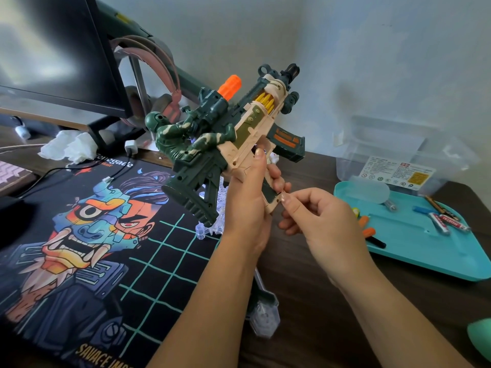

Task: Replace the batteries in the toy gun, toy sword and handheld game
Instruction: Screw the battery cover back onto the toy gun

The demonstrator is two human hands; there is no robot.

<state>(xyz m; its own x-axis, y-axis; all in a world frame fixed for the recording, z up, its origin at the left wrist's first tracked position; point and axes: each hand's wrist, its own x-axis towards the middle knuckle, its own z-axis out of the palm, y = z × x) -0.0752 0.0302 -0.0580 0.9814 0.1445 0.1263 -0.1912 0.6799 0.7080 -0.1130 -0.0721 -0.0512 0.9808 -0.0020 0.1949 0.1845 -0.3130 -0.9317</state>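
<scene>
Toy gun (247, 126) raised at centre, muzzle toward 1 o'clock. Left hand (247, 205) wraps its grip. Right hand (326, 221), fingers curled, pinches grip base. Batteries (441, 223) on teal tray (414, 240), 3 o'clock.

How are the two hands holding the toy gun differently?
The left hand wraps the grip of the toy gun and holds it up; the right hand only pinches the grip's bottom end. The left hand reaches higher up the gun than the right hand. Both touch the grip.
</scene>
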